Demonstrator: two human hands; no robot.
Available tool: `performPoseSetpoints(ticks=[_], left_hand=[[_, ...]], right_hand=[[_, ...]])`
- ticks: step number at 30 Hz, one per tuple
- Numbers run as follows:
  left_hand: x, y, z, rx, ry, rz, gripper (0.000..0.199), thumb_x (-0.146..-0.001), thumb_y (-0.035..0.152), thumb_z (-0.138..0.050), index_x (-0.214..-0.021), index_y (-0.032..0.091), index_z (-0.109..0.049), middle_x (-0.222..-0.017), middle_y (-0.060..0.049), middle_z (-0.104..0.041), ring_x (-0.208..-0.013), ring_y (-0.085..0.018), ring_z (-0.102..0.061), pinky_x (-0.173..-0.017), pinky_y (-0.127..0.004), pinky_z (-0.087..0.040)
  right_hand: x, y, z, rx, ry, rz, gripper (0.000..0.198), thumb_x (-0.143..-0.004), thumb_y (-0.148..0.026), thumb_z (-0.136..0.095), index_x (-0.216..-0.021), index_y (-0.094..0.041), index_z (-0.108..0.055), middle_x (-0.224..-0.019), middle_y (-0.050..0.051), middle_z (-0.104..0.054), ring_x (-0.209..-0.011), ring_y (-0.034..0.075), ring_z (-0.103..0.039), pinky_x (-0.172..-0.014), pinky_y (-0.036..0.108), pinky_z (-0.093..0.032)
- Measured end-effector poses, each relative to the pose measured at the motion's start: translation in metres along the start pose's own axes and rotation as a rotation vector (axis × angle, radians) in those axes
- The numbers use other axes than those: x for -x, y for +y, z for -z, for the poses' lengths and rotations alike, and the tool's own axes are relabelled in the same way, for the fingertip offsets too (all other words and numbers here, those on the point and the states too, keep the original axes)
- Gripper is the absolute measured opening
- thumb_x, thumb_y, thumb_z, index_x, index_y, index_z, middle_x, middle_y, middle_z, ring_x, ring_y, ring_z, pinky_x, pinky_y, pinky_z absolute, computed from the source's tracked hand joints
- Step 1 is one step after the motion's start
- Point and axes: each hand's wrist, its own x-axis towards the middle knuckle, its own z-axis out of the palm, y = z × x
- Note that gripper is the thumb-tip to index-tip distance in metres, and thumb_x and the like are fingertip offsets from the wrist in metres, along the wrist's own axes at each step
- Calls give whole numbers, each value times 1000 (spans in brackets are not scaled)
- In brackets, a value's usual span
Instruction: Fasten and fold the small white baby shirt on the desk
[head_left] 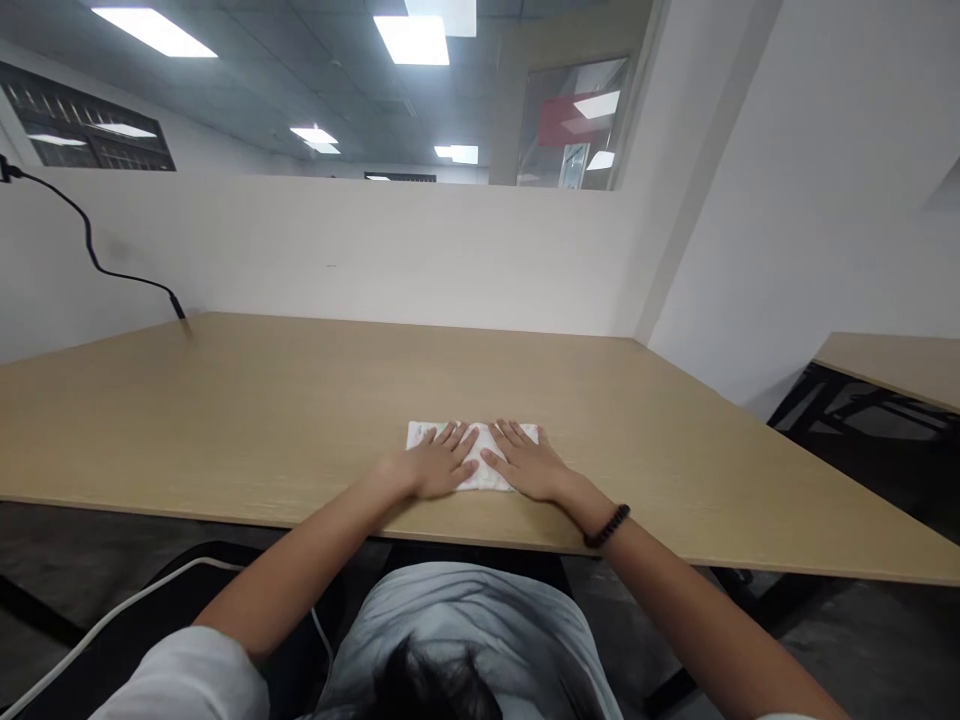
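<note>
A white folded cloth (484, 472) with a faint coloured pattern lies flat on the wooden table (315, 400), close to its front edge. My left hand (441, 462) rests palm down on the cloth's left part, fingers spread. On the right part lies my right hand (525, 462), also flat with fingers apart. The two thumbs point towards each other, and a strip of cloth shows between them. Both hands cover much of the cloth, so its full outline is partly hidden. A dark beaded bracelet (607, 526) circles my right wrist.
Behind the table stands a low white partition (420, 260). A black cable (97, 262) hangs down to the table's far left corner. To the right is a white wall (787, 200), with another table (900, 365) beyond. A white cord (127, 605) runs at lower left.
</note>
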Motion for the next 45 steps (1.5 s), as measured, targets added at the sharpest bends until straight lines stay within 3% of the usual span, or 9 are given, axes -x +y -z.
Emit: performPoseSetpoints(ticks=[6, 9, 13, 18, 24, 29, 39, 42, 45], left_hand=[[73, 51, -30, -96, 385, -80, 69, -103, 54, -18, -155, 7, -17, -159, -15, -12, -149, -26, -7, -121, -46, -19], [91, 66, -49, -111, 445, -76, 79, -100, 61, -29, -155, 6, -16, -158, -17, -15, -148, -29, -12, -120, -47, -25], [91, 63, -62, -101, 418, -36, 84, -96, 62, -42, -154, 6, -18, -158, -18, -15, -148, -31, -14, -120, -46, -26], [84, 49, -46, 54, 336, -2, 92, -92, 71, -37, -155, 7, -17, -158, -17, -13, -148, -30, -11, -122, -46, -19], [97, 34, -33, 162, 258, 25, 90, -91, 75, -36, -156, 16, -16, -159, -11, -8, -149, -29, -5, -122, -49, -16], [105, 34, -38, 146, 321, 87, 90, -91, 74, -37, -156, 14, -18, -159, -13, -7, -149, -31, -4, -122, -53, -15], [65, 58, -38, 138, 315, -34, 95, -83, 55, -62, -155, 12, -18, -159, -16, -16, -148, -32, -14, -121, -48, -18], [78, 57, -39, 154, 351, 0, 80, -83, 37, -64, -152, 16, -29, -152, -16, -35, -140, -32, -32, -116, -47, -30], [98, 58, -39, 180, 344, 2, 58, -86, 15, -49, -144, 21, -44, -128, -13, -56, -117, -29, -51, -102, -43, -45]], right_hand=[[60, -27, -1, 137, 254, 151, 66, -105, -47, -17, -154, -4, -26, -158, 15, -20, -148, 29, -15, -118, 58, -15], [83, -46, -11, 150, 295, 154, 64, -105, -47, -18, -154, -7, -28, -158, 12, -22, -147, 30, -18, -117, 56, -23], [93, -56, -35, 134, 265, 72, 80, -99, -65, -32, -154, -8, -28, -158, 14, -21, -144, 36, -24, -113, 56, -32], [82, -50, -45, 106, 263, -23, 97, -90, -74, -43, -155, -5, -23, -158, 17, -18, -146, 36, -19, -115, 54, -28], [92, -32, -40, 85, 229, -136, 93, -93, -75, -31, -154, -6, -27, -158, 14, -21, -147, 32, -19, -118, 53, -22], [106, -23, -39, 147, 330, -239, 90, -95, -72, -26, -151, -2, -35, -156, 17, -25, -146, 35, -18, -117, 59, -16], [77, -49, -35, 65, 274, -21, 100, -87, -77, -44, -155, -6, -25, -157, 16, -26, -144, 36, -25, -115, 56, -25], [88, -42, -43, 78, 377, 67, 89, -86, -61, -61, -152, -9, -34, -150, 17, -41, -134, 37, -40, -109, 55, -36], [105, -35, -53, 105, 457, 194, 58, -88, -19, -51, -146, -15, -46, -134, 13, -57, -114, 31, -56, -98, 50, -47]])
